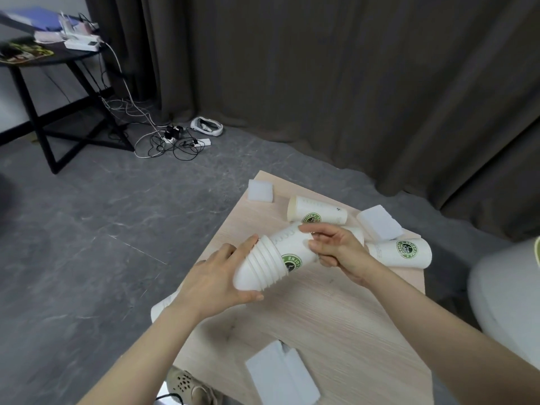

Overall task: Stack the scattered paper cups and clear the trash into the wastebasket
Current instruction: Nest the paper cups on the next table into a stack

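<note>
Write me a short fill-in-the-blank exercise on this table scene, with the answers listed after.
1. Both hands hold a nested stack of paper cups above the ____.
2. The left hand grips the stack's ____ end.
3. Two loose cups lie on their ____.
4. White foam blocks sit on the ____ table.

Answers: table; bottom; sides; wooden

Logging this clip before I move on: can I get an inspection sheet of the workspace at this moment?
Surface: light wood table, partly covered.
Job's things: nested cup stack held sideways above the table; two loose logo cups lying on their sides.
Clutter: white foam blocks on the table.
Grippers: left hand grips the stack's base end; right hand grips its rim end.
Cables: tangled cords and a power strip on the floor.
Surroundings: grey floor, dark curtain, black side table; wastebasket: nothing seen.
</note>
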Demonstrator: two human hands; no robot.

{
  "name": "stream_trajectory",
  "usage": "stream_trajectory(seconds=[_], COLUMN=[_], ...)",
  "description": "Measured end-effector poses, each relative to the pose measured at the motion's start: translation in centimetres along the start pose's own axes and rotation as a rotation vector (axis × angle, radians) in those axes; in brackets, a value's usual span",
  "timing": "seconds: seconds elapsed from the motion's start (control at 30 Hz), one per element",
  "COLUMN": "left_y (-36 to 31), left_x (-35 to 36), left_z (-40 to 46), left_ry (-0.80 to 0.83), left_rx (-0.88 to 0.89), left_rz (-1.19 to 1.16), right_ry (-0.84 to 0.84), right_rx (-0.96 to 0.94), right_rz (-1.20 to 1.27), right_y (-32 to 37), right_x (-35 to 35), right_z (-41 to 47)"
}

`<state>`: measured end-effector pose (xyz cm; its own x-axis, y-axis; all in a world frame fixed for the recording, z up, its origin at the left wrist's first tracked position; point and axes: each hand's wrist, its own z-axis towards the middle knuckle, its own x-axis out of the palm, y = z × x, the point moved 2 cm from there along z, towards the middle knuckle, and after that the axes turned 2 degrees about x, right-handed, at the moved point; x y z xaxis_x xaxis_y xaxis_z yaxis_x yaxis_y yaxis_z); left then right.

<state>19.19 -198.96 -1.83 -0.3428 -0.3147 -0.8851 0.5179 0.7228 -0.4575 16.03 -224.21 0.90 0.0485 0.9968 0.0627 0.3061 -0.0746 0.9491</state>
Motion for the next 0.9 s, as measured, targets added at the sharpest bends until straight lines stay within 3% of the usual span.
stream_trajectory(seconds=[0.5, 0.57, 0.73, 0.9], left_y=[-3.4, -3.5, -2.9, -2.0], left_x=[1.7, 1.6, 1.0, 0.7], left_z=[2.8, 3.3, 4.4, 5.2], left_ry=[0.142, 0.128, 0.123, 0.134], left_rx=[-0.028, -0.033, 0.005, -0.003], left_rz=[-0.091, -0.104, -0.096, -0.079], right_ry=[0.011, -0.097, -0.617, -0.669], right_rx=[0.043, 0.046, 0.032, 0.092], right_rz=[0.074, 0.067, -0.082, -0.211], right_y=[-3.1, -3.4, -3.5, -4.2], right_x=[1.2, -0.9, -9.2, -13.0], right_z=[-1.1, -0.5, -0.1, 0.8])
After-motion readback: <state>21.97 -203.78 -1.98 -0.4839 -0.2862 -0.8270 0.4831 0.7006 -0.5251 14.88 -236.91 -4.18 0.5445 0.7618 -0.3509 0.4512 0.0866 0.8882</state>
